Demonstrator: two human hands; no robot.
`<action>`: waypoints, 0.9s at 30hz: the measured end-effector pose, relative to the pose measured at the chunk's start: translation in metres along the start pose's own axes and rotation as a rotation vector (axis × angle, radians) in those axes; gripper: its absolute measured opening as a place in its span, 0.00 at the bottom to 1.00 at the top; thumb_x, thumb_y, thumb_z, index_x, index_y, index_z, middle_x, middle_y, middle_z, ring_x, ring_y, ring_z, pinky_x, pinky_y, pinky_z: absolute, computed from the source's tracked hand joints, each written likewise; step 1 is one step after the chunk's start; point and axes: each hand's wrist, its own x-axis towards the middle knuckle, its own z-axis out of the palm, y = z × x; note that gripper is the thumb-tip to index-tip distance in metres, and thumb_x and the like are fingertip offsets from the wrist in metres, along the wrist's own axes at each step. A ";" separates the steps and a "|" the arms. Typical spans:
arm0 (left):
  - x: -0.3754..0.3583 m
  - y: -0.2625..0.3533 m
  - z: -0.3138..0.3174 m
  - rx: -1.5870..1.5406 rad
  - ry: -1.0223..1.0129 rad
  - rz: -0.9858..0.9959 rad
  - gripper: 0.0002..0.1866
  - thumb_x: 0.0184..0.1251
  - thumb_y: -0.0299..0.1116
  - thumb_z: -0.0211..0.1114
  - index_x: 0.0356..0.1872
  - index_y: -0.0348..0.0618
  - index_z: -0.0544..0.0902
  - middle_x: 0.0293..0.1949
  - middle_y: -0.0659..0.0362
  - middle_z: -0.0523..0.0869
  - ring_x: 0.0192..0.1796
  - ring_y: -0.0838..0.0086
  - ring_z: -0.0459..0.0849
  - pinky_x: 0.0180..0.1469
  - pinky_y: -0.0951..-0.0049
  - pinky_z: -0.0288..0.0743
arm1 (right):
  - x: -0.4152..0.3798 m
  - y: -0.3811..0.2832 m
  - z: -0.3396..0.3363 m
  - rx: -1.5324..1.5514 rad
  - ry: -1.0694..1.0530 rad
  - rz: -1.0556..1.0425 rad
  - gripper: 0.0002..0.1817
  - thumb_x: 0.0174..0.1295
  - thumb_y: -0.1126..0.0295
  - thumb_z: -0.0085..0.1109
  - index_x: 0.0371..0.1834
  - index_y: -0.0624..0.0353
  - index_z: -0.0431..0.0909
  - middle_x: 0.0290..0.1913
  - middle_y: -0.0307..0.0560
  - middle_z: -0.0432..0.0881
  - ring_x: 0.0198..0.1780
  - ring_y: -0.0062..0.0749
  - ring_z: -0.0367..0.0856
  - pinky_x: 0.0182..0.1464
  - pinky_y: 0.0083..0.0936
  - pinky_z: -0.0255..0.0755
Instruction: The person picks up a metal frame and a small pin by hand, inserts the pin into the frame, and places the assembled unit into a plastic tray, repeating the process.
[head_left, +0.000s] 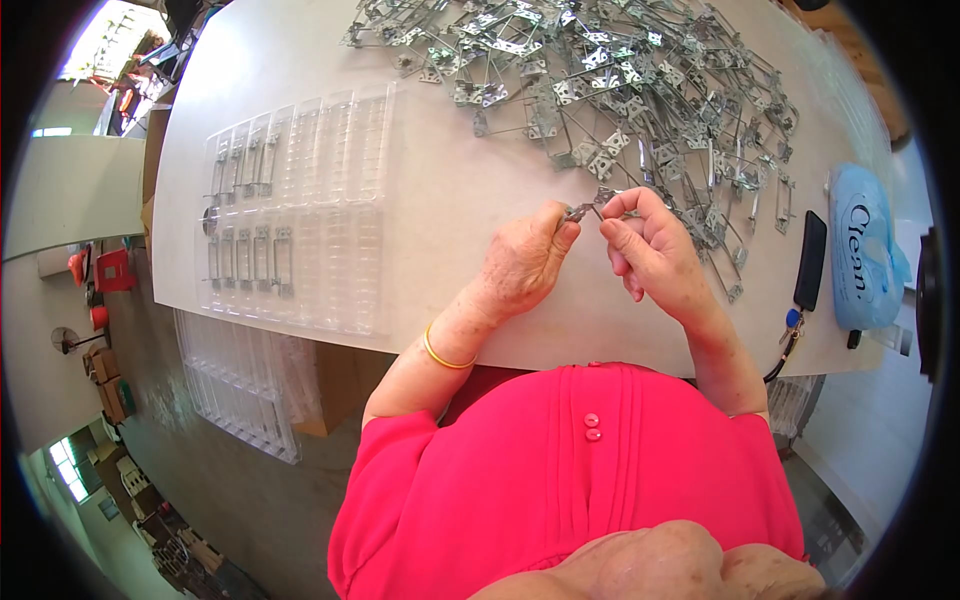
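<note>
In the head view my left hand (525,258) is closed, thumb against forefinger, on a small metal bracket (579,212). My right hand (648,248) pinches the thin rod end of the same piece between thumb and forefinger, its other fingers curled. Fingers cover much of the bracket. Just beyond my hands lies a big heap of similar metal brackets with thin rods (640,90). To the left, a clear plastic tray (345,215) holds two rows of these brackets in its left-hand slots.
A blue plastic pack marked "Clean" (866,245) lies at the right edge of the white table (440,330). Beside it are a black phone-like case (811,260) and keys on a strap (791,325). More clear trays (235,375) sit below the table at left.
</note>
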 end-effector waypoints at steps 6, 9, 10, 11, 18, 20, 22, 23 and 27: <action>0.001 0.004 0.002 0.134 -0.002 0.199 0.07 0.73 0.29 0.65 0.42 0.40 0.75 0.25 0.49 0.80 0.30 0.47 0.81 0.32 0.53 0.72 | 0.008 -0.001 -0.007 0.237 -0.087 0.074 0.13 0.79 0.65 0.55 0.57 0.63 0.73 0.24 0.37 0.77 0.15 0.14 0.68 0.17 0.17 0.67; 0.000 0.002 0.000 0.085 -0.053 0.175 0.06 0.78 0.29 0.59 0.46 0.38 0.78 0.27 0.49 0.81 0.29 0.51 0.81 0.32 0.58 0.72 | 0.013 0.002 -0.015 0.384 -0.164 0.138 0.14 0.79 0.63 0.55 0.55 0.63 0.74 0.24 0.39 0.78 0.14 0.15 0.69 0.16 0.17 0.69; 0.000 0.001 0.000 0.043 -0.083 0.141 0.06 0.79 0.29 0.59 0.46 0.38 0.78 0.28 0.49 0.81 0.30 0.51 0.81 0.33 0.58 0.73 | 0.014 0.003 -0.017 0.456 -0.214 0.151 0.14 0.79 0.61 0.55 0.52 0.63 0.74 0.24 0.41 0.80 0.14 0.16 0.71 0.16 0.18 0.70; -0.001 0.001 0.001 0.000 -0.114 0.109 0.06 0.79 0.29 0.59 0.46 0.38 0.78 0.28 0.49 0.81 0.30 0.51 0.81 0.33 0.58 0.73 | 0.015 0.004 -0.017 0.456 -0.211 0.153 0.14 0.79 0.61 0.55 0.52 0.63 0.74 0.24 0.41 0.80 0.14 0.16 0.71 0.16 0.18 0.70; -0.002 -0.001 0.001 -0.063 -0.188 0.144 0.06 0.80 0.29 0.58 0.46 0.38 0.80 0.28 0.49 0.81 0.30 0.53 0.80 0.34 0.60 0.72 | 0.019 0.004 -0.019 0.292 -0.194 0.204 0.12 0.78 0.61 0.54 0.43 0.59 0.74 0.19 0.40 0.78 0.11 0.18 0.68 0.13 0.17 0.64; -0.001 0.002 0.000 -0.063 -0.283 0.128 0.06 0.80 0.29 0.58 0.46 0.38 0.81 0.27 0.50 0.80 0.29 0.56 0.80 0.33 0.62 0.72 | 0.018 0.005 -0.019 0.184 -0.139 0.206 0.11 0.77 0.61 0.54 0.43 0.59 0.74 0.19 0.39 0.77 0.11 0.17 0.67 0.13 0.17 0.62; -0.001 0.008 0.001 -0.127 -0.267 0.090 0.07 0.80 0.33 0.58 0.43 0.40 0.77 0.25 0.49 0.79 0.28 0.51 0.79 0.32 0.57 0.70 | 0.018 0.008 -0.019 0.115 -0.019 0.104 0.12 0.77 0.60 0.55 0.42 0.57 0.74 0.19 0.36 0.74 0.13 0.14 0.64 0.14 0.16 0.56; -0.001 0.011 0.001 -0.186 -0.247 0.050 0.09 0.81 0.36 0.57 0.40 0.42 0.74 0.23 0.48 0.77 0.28 0.46 0.77 0.31 0.52 0.68 | 0.017 0.008 -0.018 0.116 -0.019 0.105 0.12 0.77 0.60 0.55 0.42 0.57 0.74 0.19 0.36 0.74 0.13 0.14 0.64 0.14 0.16 0.56; 0.000 0.012 -0.005 -0.244 -0.294 -0.036 0.10 0.81 0.37 0.57 0.40 0.43 0.75 0.21 0.48 0.76 0.26 0.47 0.76 0.30 0.54 0.68 | 0.014 0.006 -0.011 0.149 0.034 0.075 0.12 0.78 0.59 0.54 0.42 0.56 0.74 0.19 0.33 0.71 0.14 0.13 0.61 0.15 0.17 0.53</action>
